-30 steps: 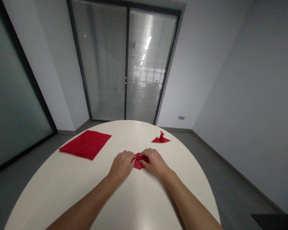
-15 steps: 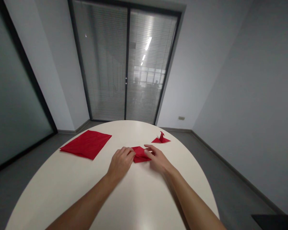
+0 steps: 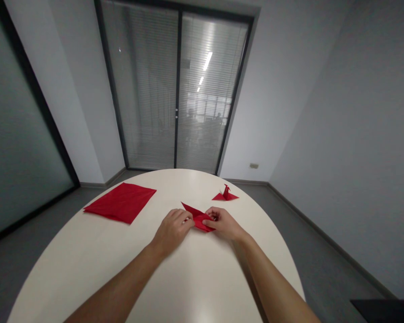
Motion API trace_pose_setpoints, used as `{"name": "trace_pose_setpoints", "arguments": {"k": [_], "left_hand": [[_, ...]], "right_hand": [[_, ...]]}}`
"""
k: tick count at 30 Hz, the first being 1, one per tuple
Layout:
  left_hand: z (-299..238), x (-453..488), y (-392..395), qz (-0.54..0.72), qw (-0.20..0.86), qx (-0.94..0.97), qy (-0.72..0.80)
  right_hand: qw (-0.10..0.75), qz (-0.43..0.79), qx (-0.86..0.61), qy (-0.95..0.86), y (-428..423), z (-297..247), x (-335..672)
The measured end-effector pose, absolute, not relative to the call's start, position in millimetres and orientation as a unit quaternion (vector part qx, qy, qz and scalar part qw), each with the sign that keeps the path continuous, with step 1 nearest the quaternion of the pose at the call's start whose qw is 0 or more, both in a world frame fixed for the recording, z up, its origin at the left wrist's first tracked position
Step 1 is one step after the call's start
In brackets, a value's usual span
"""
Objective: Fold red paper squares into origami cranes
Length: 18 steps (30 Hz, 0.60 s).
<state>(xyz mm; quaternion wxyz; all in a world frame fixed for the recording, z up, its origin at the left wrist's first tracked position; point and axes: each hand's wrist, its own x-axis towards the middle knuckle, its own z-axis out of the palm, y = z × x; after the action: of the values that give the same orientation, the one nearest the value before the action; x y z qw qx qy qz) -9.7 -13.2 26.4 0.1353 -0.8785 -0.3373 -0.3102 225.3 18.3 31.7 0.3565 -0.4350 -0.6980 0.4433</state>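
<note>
A small, partly folded piece of red paper point(image 3: 198, 218) sits just above the white round table point(image 3: 175, 278), near its middle. My left hand point(image 3: 172, 228) pinches its left side with curled fingers. My right hand point(image 3: 222, 221) pinches its right side, thumb and fingertips closed on the fold. One pointed corner of the paper sticks out toward the upper left between my hands.
A stack of flat red square sheets point(image 3: 121, 202) lies at the far left of the table. A finished red paper crane point(image 3: 226, 194) stands at the far right. Beyond the table are glass doors with blinds and grey floor.
The paper was pressed flat under both hands; it has since been turned and lifted slightly. Both hands now pinch it at its sides, and a pointed corner shows.
</note>
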Motion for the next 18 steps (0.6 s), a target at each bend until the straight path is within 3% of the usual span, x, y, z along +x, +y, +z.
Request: {"name": "trace_pose_setpoints", "arguments": {"k": [4,10,18], "left_hand": [[24.5,-9.0,-12.4,-0.280,0.134,-0.880,-0.359],[17.2,-8.3,-11.6,-0.233,0.086,-0.901,-0.356],[30.3,-9.3,-18.8,-0.310,0.049,-0.869,-0.382]], "right_hand": [[0.379,0.370,-0.447,-0.721,21.3,23.9,222.4],[0.291,0.322,-0.459,-0.775,18.6,18.7,224.9],[0.223,0.188,-0.450,-0.844,10.5,33.9,225.1]]}}
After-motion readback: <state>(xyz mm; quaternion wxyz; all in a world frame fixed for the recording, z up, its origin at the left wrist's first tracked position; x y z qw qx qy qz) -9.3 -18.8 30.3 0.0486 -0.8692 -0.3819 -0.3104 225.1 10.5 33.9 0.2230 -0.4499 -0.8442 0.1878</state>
